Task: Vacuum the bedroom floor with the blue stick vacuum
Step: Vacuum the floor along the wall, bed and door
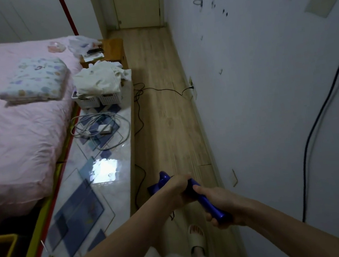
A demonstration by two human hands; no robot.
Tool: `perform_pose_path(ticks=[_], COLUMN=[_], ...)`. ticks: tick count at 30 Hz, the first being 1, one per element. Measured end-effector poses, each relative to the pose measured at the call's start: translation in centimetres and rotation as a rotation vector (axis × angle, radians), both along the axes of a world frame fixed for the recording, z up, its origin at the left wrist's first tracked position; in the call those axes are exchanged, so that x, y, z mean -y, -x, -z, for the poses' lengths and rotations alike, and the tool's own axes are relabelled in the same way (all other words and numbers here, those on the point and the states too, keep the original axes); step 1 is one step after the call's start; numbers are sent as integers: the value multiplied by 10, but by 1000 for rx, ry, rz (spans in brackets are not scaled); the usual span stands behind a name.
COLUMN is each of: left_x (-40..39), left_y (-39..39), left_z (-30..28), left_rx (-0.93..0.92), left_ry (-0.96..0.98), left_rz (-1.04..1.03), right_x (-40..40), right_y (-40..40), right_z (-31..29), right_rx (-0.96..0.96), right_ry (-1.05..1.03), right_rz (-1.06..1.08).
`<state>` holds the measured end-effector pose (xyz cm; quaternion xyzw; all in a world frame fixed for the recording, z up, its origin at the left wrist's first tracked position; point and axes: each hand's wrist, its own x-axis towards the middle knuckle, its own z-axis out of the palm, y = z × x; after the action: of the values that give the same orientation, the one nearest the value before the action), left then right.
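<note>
Both hands on the blue stick vacuum [206, 198]: right hand [223, 204] wrapped round the back end of its handle, left hand [177, 190] clamped round it just ahead. Under the grip, wood floor [162, 112] and one white slipper [197, 239]. Left of the grip, a shiny ledge [110, 177], then a pink bed [12, 129]. Right of it, a wall [266, 96] with a black cord [312, 129].

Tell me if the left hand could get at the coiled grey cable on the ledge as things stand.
Probably not at once. The left hand grips the blue vacuum along with the right hand, so it must let go first. Nothing lies between it and the grey cable on the ledge, but the cable sits well ahead.
</note>
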<state>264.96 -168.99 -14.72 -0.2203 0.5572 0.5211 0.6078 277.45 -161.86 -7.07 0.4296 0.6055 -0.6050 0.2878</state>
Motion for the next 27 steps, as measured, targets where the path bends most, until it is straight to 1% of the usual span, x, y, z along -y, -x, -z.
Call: perform_pose_path(ticks=[3,6,8,13,19,27], left_x=[4,2,0,-13,-36,-87], left_y=[2,9,12,30,66,136], left_z=[0,-2,-2,9,27,44], left_rx=[-33,-59,-54,-108,-193,-256], left_ry=[-3,-27,-37,-48,6,-2], left_rz=[28,-3,-38,-97,-183,-275], right_x=[7,7,2,-15,-38,-92], right_y=[1,11,18,41,84,161], right_z=[7,9,12,36,72,91], right_rx=[-13,-39,-56,-66,-45,-71], right_ry=[4,29,26,-8,-29,-2], right_rz=[42,56,47,-5,-37,-75])
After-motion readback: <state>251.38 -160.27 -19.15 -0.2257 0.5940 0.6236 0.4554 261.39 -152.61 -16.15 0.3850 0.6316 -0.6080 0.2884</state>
